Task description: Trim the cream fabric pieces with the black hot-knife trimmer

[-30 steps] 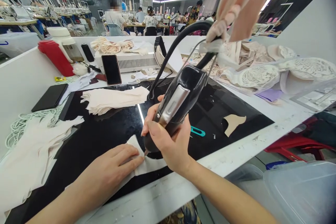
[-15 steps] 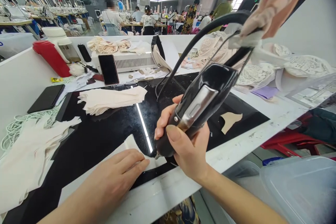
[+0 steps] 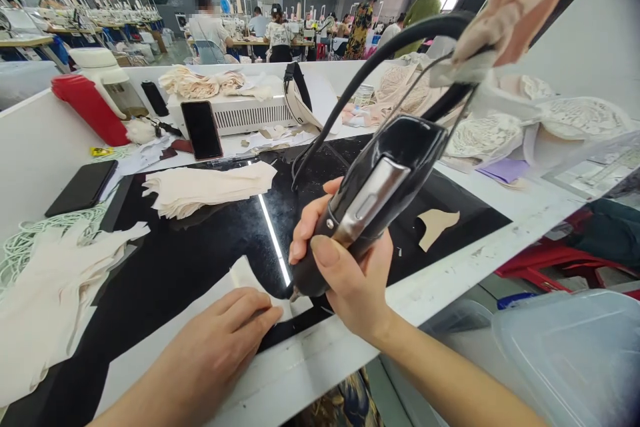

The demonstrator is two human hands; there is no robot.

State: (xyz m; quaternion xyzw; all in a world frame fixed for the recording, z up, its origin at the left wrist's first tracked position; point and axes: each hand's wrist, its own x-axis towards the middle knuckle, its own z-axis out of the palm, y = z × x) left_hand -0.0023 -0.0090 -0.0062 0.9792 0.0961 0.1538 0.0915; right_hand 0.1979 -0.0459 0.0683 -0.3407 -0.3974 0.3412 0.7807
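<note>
My right hand [image 3: 350, 273] is wrapped round a black and silver corded tool [image 3: 373, 197], tilted with its small metal tip down on a pale fabric piece [image 3: 245, 275]. The fabric lies on the black board [image 3: 200, 260] near the front edge. My left hand [image 3: 235, 320] lies on this fabric just left of the tip, fingers together and pressing down; whether it pinches anything underneath is hidden. Behind it sits a stack of cream fabric pieces [image 3: 210, 187]. A small beige scrap [image 3: 437, 227] rests to the right of the tool.
More cream pieces [image 3: 65, 287] lie at the left, beside a black phone [image 3: 83, 188]. An upright phone [image 3: 201, 130] leans on a white box [image 3: 250, 113]. Lace cups [image 3: 580, 120] fill the back right. A thick cable [image 3: 345, 100] loops over the board. People work in the background.
The whole view has shifted slightly. The tool tip has moved a little along the fabric, away from my left fingertips, which still press on it.
</note>
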